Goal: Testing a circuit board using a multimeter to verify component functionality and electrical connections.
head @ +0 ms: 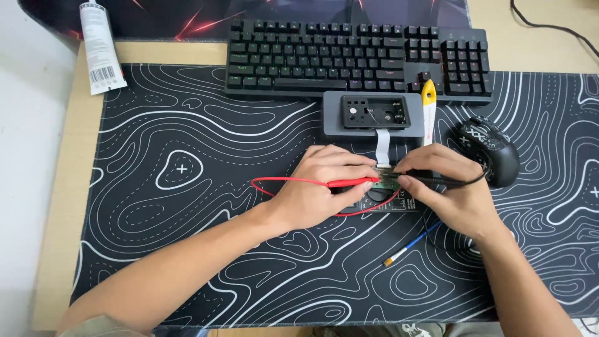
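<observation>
Your left hand [318, 187] pinches a red probe [352, 183] trailing a red lead [281, 181]; your right hand [446, 187] grips a black probe [437, 180] with a black lead. Between them sits a small board [387, 181], greenish as far as you can tell (mostly hidden by fingers). The desk mat [187, 187] is black with white contour lines. The keyboard [355, 56] is black, the mouse [490, 150] black with white marks, the tool [428, 109] yellow and white, the brush [415, 242] blue-handled.
</observation>
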